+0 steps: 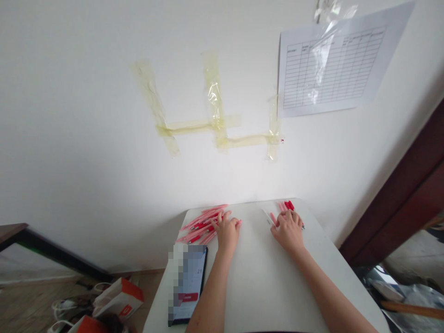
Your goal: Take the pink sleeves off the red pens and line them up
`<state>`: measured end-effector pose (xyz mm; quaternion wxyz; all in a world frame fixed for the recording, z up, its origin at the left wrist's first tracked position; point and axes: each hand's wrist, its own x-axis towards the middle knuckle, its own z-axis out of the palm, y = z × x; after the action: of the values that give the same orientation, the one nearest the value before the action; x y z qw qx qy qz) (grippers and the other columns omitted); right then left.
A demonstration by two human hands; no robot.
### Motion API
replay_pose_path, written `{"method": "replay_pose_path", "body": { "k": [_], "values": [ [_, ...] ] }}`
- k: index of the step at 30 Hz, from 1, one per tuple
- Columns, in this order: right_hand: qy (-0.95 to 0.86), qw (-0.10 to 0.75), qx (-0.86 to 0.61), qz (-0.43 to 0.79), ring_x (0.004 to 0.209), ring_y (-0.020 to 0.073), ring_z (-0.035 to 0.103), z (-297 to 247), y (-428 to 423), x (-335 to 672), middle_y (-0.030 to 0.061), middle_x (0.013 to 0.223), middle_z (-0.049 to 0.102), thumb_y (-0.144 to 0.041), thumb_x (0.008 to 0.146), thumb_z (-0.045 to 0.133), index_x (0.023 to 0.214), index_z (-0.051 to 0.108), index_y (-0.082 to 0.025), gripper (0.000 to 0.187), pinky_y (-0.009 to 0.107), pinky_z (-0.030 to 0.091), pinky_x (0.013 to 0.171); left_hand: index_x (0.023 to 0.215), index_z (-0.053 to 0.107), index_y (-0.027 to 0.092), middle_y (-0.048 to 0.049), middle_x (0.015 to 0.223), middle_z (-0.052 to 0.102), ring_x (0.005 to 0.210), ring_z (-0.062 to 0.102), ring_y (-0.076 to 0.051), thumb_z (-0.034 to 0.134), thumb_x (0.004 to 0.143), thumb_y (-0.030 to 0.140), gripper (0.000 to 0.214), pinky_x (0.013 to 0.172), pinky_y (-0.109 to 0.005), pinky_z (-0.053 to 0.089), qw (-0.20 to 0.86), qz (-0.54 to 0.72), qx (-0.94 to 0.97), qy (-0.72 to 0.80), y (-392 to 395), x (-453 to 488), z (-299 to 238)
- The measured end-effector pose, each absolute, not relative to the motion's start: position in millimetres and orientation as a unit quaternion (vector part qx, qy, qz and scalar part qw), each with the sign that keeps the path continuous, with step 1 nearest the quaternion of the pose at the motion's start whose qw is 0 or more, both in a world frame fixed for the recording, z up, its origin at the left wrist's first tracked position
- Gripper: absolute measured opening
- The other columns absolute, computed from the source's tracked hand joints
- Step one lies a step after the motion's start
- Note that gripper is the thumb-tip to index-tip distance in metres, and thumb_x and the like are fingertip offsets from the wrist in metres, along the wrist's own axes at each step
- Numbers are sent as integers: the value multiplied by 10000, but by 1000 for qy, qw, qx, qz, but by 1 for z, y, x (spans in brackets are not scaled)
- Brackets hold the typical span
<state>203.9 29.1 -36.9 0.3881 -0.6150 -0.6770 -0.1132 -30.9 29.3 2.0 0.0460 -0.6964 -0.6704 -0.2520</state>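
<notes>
Down on the white table [262, 282], pink and red pens lie in two lots, one by each hand. The larger lot, a loose heap of pens [203, 224], spreads along the far left part of the top, most of it to the left of the left hand [227, 230], whose fingers reach over its right-hand end. That hand is partly open, its fingers bent and apart; a bit of pink shows beside its thumb side, but whether the fingers grip a pen or merely touch one cannot be told. Well apart from it, near the far right corner, the right hand [289, 229] curves downward over the smaller lot, a few pens [289, 205] whose pink and red ends show just beyond the knuckles. Its fingers are curled, a pink piece shows at its left side and a dark tip pokes out at its right; the back of the hand hides whether anything is held. A thin clear sheet [267, 217] with a pale edge lies just left of these fingers. Nearer the person, below the heap, a phone [194, 280] rests beside the left forearm, partly blurred into blocks.
</notes>
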Motion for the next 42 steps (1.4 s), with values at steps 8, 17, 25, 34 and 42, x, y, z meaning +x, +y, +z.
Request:
{"method": "replay_pose_path", "body": {
  "k": [8, 17, 25, 34, 42],
  "values": [
    [-688, 363, -618, -113, 1186, 383, 443, -37, 27, 203, 134, 1053, 605, -259, 758, 662, 679, 559, -239, 131, 623, 370, 1007, 887, 764, 276, -45, 1382, 611, 1393, 382, -360, 628, 900, 321, 144, 1144, -792, 140, 50, -252, -697, -670, 30, -31, 1],
    [-682, 379, -611, -134, 1134, 364, 478, -38, 29, 204, 124, 1036, 601, -269, 769, 668, 674, 560, -239, 147, 624, 403, 990, 882, 766, 277, -44, 1377, 614, 1398, 378, -359, 628, 900, 326, 147, 1153, -779, 132, 48, -250, -697, -671, 30, -31, 1],
    [-708, 420, -562, -81, 1101, 305, 508, -30, 27, 204, 93, 1076, 602, -291, 881, 582, 912, 669, -246, 103, 525, 460, 950, 875, 774, 301, -41, 1325, 635, 1387, 402, -342, 665, 883, 315, 110, 1154, -736, 192, 30, -269, -729, -628, 28, -26, 3],
    [-771, 415, -484, -1, 1120, 274, 545, -31, 24, 192, 79, 1129, 617, -344, 901, 652, 1041, 756, -332, 175, 484, 514, 967, 884, 794, 336, -30, 1329, 632, 1393, 394, -329, 735, 838, 332, 75, 1194, -697, 131, -18, -270, -785, -557, 21, -13, 3],
    [-791, 394, -468, 6, 1175, 293, 546, -38, 28, 191, 87, 1146, 630, -364, 888, 685, 895, 792, -326, 113, 517, 499, 995, 862, 796, 372, 5, 1352, 629, 1408, 365, -324, 770, 807, 349, 65, 1195, -701, 80, -40, -258, -800, -540, 23, -10, -4]
  ]
}}
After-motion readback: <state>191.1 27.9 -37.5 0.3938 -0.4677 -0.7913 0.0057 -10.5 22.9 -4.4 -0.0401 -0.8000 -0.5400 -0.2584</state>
